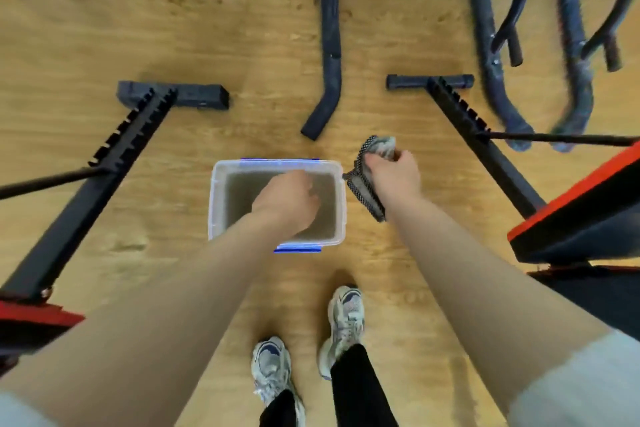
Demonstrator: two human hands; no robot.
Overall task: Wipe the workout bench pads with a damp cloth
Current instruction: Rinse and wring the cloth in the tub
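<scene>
top-down view centred on a clear plastic tub (213, 199), rectangular with rounded corners and blue clips (298, 248) on its near and far rims, standing on a wood-grain floor (166, 274). the left hand (285, 199) hangs over the tub's middle, back upward, fingers curled under; whether they grasp anything cannot be told. just right of the tub, the right hand (394, 173) clutches a bunched cloth (362, 184) — a soft fabric with a fine black-and-white check on one face and a paler grey on the other, its loose end drooping beside the wrist. further right of the tub, a flat bench pad (581, 215), black with a red edge band, juts in on a notched black steel frame (485, 135); a second red-and-black pad (31, 317) lies to the tub's near left. below the tub, two pale mesh trainers (346, 315).
</scene>
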